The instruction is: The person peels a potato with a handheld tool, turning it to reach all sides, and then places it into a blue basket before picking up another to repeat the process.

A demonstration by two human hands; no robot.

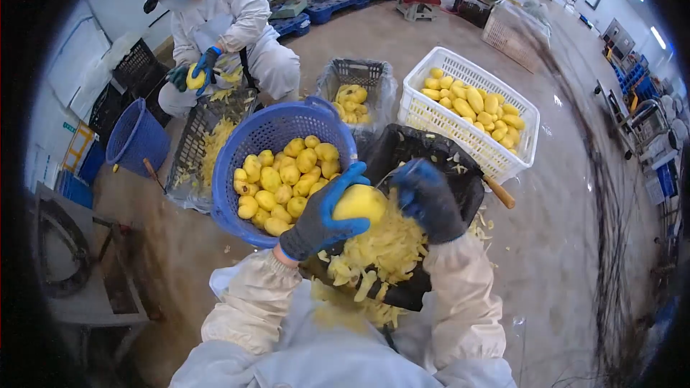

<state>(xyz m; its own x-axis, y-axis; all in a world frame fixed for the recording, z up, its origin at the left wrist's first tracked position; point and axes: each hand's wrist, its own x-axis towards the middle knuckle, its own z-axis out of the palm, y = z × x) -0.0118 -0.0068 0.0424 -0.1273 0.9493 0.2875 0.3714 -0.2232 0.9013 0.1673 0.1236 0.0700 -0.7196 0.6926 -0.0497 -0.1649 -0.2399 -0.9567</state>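
My left hand (327, 214), in a blue and dark grey glove, is wrapped around a peeled yellow potato (359, 203). Close to its right side, my gloved right hand (429, 200) is closed on what looks like a peeler, mostly hidden and blurred, with a thin edge towards the potato. Beneath both hands, a heap of potato peels (384, 248) fills part of a black-lined crate (410, 145). A blue basket (233, 147) of yellow potatoes (286, 183) stands at the left. On the crate's right rim rests a wooden handle (500, 192).
A white crate (471, 151) of peeled potatoes stands at the right, and a smaller lined crate (377, 72) holds more. A co-worker (230, 29) crouches at upper left, holding a potato over a peel-filled crate (190, 140). Another blue basket (136, 140) stands beyond.
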